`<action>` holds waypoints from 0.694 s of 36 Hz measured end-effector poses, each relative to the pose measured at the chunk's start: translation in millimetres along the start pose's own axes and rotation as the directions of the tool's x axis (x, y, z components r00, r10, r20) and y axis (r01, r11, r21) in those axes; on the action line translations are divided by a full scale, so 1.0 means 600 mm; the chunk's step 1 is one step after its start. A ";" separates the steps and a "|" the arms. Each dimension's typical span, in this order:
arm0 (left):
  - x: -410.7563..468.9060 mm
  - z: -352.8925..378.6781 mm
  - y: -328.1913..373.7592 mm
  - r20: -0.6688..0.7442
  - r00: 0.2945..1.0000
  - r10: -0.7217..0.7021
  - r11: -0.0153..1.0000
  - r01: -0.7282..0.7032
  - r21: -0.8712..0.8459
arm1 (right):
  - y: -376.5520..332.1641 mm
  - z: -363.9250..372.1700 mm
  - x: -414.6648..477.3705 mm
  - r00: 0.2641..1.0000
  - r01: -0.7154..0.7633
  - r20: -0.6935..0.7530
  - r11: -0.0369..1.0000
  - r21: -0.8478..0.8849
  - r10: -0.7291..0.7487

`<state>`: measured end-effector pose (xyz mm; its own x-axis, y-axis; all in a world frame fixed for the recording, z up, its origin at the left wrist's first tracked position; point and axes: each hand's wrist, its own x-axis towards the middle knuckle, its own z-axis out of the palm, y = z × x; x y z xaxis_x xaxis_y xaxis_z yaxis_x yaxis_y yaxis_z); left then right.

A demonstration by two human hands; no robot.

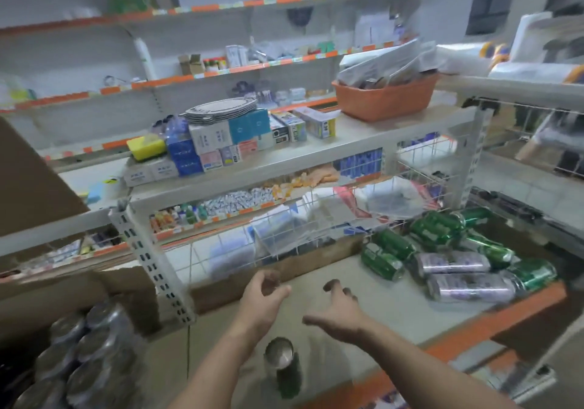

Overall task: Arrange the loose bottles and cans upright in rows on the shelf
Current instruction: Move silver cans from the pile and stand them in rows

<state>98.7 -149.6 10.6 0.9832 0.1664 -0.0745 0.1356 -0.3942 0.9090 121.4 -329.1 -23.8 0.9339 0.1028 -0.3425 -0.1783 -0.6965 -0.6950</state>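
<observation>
Found left hand (264,291) raised over the shelf (395,307), fingers loosely curled, gripping nothing. Found right hand (336,309) just beside it, fingers spread and slightly bent, likewise empty. Noted 1 upright green can (284,366) near the shelf's front edge, between the forearms, touching neither hand. Recorded a heap of cans lying on their sides at the shelf's right end: several green cans (434,228) piled around 2 silver-purple cans (455,263), well apart from both hands. Logged a wire basket (221,250) behind the shelf and an orange basket (382,98) of papers on the top tier. Could not read labels owing to blur.
</observation>
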 end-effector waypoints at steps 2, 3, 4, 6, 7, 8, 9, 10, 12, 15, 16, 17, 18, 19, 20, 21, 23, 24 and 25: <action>0.018 0.027 0.026 0.010 1.000 0.002 1.000 -0.003 0.012 | 0.029 -0.056 0.016 0.995 -0.034 -0.092 0.999 0.042 0.038; 0.026 0.043 0.036 0.021 1.000 0.004 1.000 -0.005 0.019 | 0.044 -0.081 0.021 0.989 -0.054 -0.134 0.996 0.069 0.063; 0.033 0.059 0.047 0.039 0.999 0.010 0.999 -0.011 0.032 | 0.061 -0.104 0.026 0.981 -0.079 -0.167 0.992 0.094 0.094; 0.045 0.091 0.063 0.094 0.995 0.021 0.998 -0.027 0.064 | 0.090 -0.143 0.031 0.964 -0.127 -0.215 0.981 0.143 0.156; 0.051 0.106 0.071 0.125 0.992 0.018 0.997 -0.027 0.073 | 0.104 -0.157 0.033 0.952 -0.148 -0.241 0.974 0.170 0.187; 0.058 0.120 0.078 0.155 0.988 0.010 0.997 -0.022 0.075 | 0.116 -0.170 0.036 0.939 -0.161 -0.272 0.968 0.195 0.211; 0.066 0.134 0.084 0.181 0.984 0.003 0.997 -0.018 0.081 | 0.129 -0.181 0.040 0.927 -0.164 -0.302 0.964 0.211 0.224; 0.075 0.147 0.088 0.204 0.979 -0.005 0.996 -0.014 0.090 | 0.142 -0.191 0.045 0.917 -0.169 -0.320 0.959 0.229 0.238; 0.091 0.170 0.096 0.249 0.968 -0.011 0.994 -0.016 0.105 | 0.163 -0.207 0.051 0.907 -0.193 -0.321 0.946 0.259 0.272; 0.114 0.207 0.100 0.330 0.944 -0.032 0.994 -0.006 0.114 | 0.188 -0.229 0.048 0.872 -0.236 -0.360 0.929 0.284 0.332; 0.119 0.219 0.101 0.353 0.935 -0.033 0.994 -0.008 0.113 | 0.202 -0.236 0.052 0.861 -0.248 -0.368 0.921 0.299 0.351; 0.123 0.231 0.103 0.378 0.925 -0.026 0.993 -0.020 0.117 | 0.220 -0.243 0.058 0.855 -0.262 -0.373 0.920 0.291 0.361; 0.128 0.244 0.106 0.409 0.912 -0.017 0.992 -0.036 0.122 | 0.236 -0.251 0.062 0.853 -0.260 -0.381 0.923 0.283 0.357; 0.132 0.259 0.112 0.439 0.899 -0.009 0.990 -0.054 0.132 | 0.253 -0.260 0.066 0.851 -0.262 -0.388 0.927 0.269 0.353; 0.135 0.274 0.116 0.466 0.885 -0.002 0.988 -0.069 0.137 | 0.254 -0.270 0.055 0.849 -0.268 -0.396 0.931 0.249 0.350; 0.137 0.290 0.121 0.490 0.872 0.003 0.988 -0.079 0.135 | 0.249 -0.280 0.041 0.840 -0.286 -0.411 0.933 0.219 0.354; 0.139 0.323 0.129 0.524 0.851 0.006 0.988 -0.085 0.127 | 0.259 -0.297 0.023 0.823 -0.348 -0.418 0.923 0.164 0.385; 0.139 0.339 0.132 0.539 0.842 0.009 0.988 -0.089 0.123 | 0.273 -0.304 0.019 0.814 -0.377 -0.426 0.917 0.128 0.394; 0.141 0.355 0.134 0.552 0.834 0.010 0.988 -0.093 0.123 | 0.284 -0.314 0.013 0.816 -0.402 -0.425 0.913 0.069 0.392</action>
<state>218.7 -359.6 -9.8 0.8884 -0.3641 -0.2796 0.0575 -0.5159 0.8547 156.4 -580.7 -26.0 0.8238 -0.4912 -0.2829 -0.5600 -0.6280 -0.5403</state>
